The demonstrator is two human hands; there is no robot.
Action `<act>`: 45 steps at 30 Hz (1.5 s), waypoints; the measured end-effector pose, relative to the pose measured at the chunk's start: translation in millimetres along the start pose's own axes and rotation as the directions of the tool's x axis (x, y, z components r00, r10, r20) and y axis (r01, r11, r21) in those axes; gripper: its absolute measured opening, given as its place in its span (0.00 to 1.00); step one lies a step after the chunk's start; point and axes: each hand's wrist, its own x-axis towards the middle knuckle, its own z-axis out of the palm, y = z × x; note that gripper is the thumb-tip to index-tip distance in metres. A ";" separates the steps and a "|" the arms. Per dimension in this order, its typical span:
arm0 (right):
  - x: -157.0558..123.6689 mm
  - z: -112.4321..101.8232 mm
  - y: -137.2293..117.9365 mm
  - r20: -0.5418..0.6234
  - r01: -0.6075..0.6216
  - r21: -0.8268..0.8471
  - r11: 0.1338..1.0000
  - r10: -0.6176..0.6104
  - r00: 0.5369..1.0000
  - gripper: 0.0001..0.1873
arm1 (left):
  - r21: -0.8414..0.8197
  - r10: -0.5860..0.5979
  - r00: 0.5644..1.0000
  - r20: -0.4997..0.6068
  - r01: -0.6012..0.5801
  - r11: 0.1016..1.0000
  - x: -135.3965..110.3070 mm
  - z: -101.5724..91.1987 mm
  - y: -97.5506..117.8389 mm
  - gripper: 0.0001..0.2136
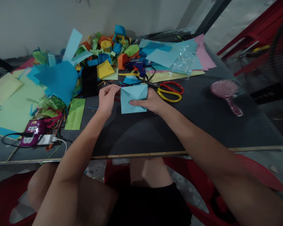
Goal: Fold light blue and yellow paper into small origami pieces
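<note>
A light blue folded paper (133,97) lies on the dark table (202,125) in front of me. My left hand (108,99) pinches its upper left corner between finger and thumb. From the right, my right hand (151,102) lies partly over the paper, its fingers stretched flat along the lower fold, pressing it down.
Red and yellow scissors (171,91) lie just right of my hands. A blue glue gun (139,67) and a heap of folded coloured paper pieces (110,50) sit behind. A pink hairbrush (226,92) lies at the right. Green sheets (16,103) and a purple device with cables (33,136) occupy the left.
</note>
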 end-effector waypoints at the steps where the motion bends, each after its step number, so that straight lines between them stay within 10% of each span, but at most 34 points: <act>1: 0.1 0.3 -0.1 -0.008 -0.002 0.004 1.000 0.002 1.000 0.29 | 0.018 0.023 0.999 0.023 -0.023 1.000 -0.6 -0.9 -1.8 0.15; 8: -1.4 0.9 -5.5 -0.029 0.034 -0.108 0.994 -0.037 0.999 0.28 | 0.103 0.063 0.991 0.114 -0.075 0.992 -2.2 0.9 -8.1 0.25; 35: -1.9 4.8 -9.1 -0.021 -0.080 -0.030 0.996 0.080 0.997 0.22 | 0.210 0.017 0.990 0.141 -0.047 0.977 5.4 -5.8 -5.1 0.06; 45: -1.2 -0.6 -8.4 0.042 -0.104 -0.277 0.955 0.120 0.992 0.16 | 0.258 -0.036 0.924 0.380 -0.069 0.964 5.6 -12.2 -0.6 0.10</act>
